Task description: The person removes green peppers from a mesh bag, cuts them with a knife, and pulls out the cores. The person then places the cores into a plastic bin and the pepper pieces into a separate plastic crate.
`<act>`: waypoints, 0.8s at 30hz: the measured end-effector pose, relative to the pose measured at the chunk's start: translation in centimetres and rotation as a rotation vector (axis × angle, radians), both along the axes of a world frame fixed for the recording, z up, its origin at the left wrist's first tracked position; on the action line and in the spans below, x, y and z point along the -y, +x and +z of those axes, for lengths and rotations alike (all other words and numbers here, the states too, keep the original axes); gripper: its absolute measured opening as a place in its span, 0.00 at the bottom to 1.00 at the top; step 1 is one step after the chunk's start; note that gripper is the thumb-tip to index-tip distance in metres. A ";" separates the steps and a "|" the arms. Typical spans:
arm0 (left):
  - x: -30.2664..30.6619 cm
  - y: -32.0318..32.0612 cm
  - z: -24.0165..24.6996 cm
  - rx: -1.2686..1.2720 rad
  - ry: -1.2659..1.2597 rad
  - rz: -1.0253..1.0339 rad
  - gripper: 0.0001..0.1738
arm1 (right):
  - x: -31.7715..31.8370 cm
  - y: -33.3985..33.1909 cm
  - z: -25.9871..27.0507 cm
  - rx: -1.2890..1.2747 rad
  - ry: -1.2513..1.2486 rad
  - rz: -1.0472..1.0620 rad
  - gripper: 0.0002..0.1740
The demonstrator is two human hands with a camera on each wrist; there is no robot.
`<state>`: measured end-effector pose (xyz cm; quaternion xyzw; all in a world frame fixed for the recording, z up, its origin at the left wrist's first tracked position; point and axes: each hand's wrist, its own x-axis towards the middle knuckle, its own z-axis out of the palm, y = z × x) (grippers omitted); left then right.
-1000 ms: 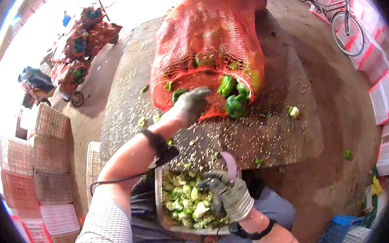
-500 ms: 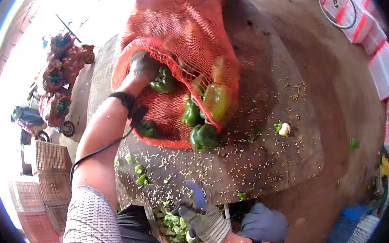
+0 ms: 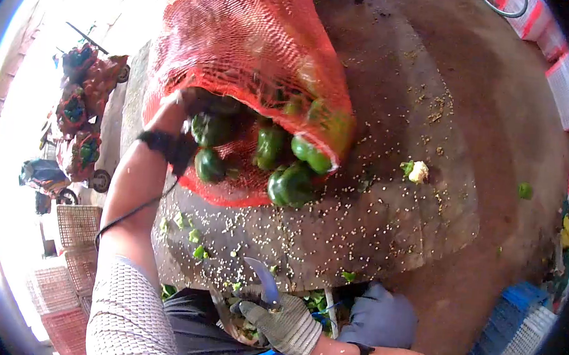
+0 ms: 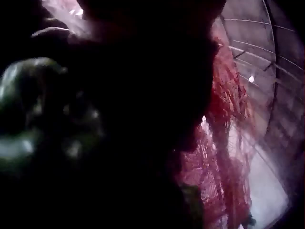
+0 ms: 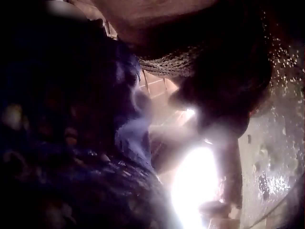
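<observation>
A red mesh bag (image 3: 241,36) full of green bell peppers lies on the board, its mouth toward me. My left hand (image 3: 201,100) reaches inside the mouth, with its fingers hidden in the shade of the mesh. Just below it are dark green peppers (image 3: 210,165), and another pepper (image 3: 292,185) sits at the bag's lip. The left wrist view is mostly dark, with a shiny pepper (image 4: 33,90) at its left. Low in front of my body, my gloved right hand (image 3: 285,325) grips a small knife with a curved blade (image 3: 264,280).
Pale seeds and green scraps lie over the board (image 3: 386,231). A whitish pepper core (image 3: 418,172) is on its right part. Below the board's near edge, a crate of cores is partly hidden. Stacked crates (image 3: 69,288) stand at left, a blue crate (image 3: 505,325) at right.
My left hand has gone from over the bag's mouth to inside it, lifting the upper edge. Peppers have shifted toward the opening. My right hand keeps the knife, and the head view has moved.
</observation>
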<state>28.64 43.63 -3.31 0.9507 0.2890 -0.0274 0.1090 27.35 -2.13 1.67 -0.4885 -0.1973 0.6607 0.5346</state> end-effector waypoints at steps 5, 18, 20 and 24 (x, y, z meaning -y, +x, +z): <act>6.3 -2.9 -0.8 0.006 -0.337 -0.051 0.24 | 0.1 -0.9 1.2 -0.081 -0.094 0.031 0.17; 18.2 -4.2 -1.7 0.391 -0.570 0.031 0.27 | 3.7 -5.4 1.4 0.088 -0.030 0.095 0.22; 18.6 -3.6 -1.9 0.401 -0.589 0.075 0.32 | 4.4 -5.0 2.4 -0.056 -0.101 0.119 0.24; 18.3 -3.3 -1.6 0.429 -0.692 0.232 0.41 | 5.2 -6.8 0.9 0.351 -0.020 0.082 0.23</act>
